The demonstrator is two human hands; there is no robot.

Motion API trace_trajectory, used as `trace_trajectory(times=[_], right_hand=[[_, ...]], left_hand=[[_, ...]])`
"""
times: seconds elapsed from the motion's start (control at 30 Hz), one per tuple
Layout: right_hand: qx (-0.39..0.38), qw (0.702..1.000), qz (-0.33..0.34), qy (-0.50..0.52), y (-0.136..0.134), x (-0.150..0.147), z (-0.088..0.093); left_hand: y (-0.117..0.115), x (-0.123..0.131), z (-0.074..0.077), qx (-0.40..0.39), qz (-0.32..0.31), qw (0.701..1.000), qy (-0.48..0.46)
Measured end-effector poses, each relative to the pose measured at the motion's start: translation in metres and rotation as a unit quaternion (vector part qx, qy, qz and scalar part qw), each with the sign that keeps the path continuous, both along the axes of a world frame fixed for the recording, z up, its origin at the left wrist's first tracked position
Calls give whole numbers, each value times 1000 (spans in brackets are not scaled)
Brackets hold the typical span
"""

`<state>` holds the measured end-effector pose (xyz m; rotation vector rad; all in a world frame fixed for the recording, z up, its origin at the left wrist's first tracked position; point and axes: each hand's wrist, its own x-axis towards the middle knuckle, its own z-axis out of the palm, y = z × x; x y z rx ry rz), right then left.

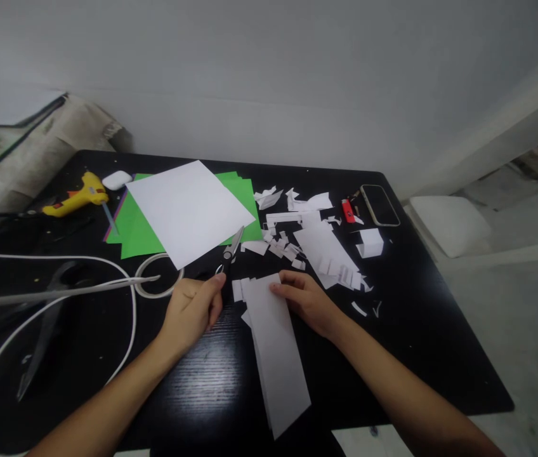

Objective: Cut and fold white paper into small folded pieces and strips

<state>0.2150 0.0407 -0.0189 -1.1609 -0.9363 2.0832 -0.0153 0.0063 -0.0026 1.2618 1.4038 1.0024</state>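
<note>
My left hand (193,310) is closed around the handle of small scissors (233,246). Their blades point up and away, over the scraps in the middle of the black table (212,381). With thumb and fingers, my right hand (311,303) pinches the top right edge of a long white paper strip (278,355), which looks layered or folded. Small paper pieces (240,290) show beside the strip's upper left edge. Another white strip (326,247) lies beyond my right hand with small folded bits on it.
A white sheet (190,209) rests on green paper (143,231) at the back. At left are a yellow glue gun (81,193), a tape roll (141,287) and a white cable (133,317). Paper scraps (283,247), a red lighter (347,211) and a phone (380,205) lie right.
</note>
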Motion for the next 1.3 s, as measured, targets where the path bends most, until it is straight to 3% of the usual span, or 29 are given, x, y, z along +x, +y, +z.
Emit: trace_trajectory(times=[0.13, 0.43, 0.77, 1.07, 1.2, 1.3], right_hand=[[15, 1000, 3, -13, -1, 0, -3], [32, 999, 6, -17, -1, 0, -3], [68, 997, 1, -40, -4, -2, 2], [129, 983, 65, -116, -3, 3, 1], [199, 960, 118, -157, -3, 3, 8], [248, 937, 163, -184, -5, 1, 16]], left_hand=[[1, 0, -1, 14, -2, 1000, 11], [-1, 3, -7, 86, -55, 984, 143], [1, 4, -3, 71, -82, 986, 130], [1, -2, -5, 76, -20, 990, 118], [6, -3, 1, 51, -52, 994, 77], [8, -2, 6, 0, -117, 992, 49]])
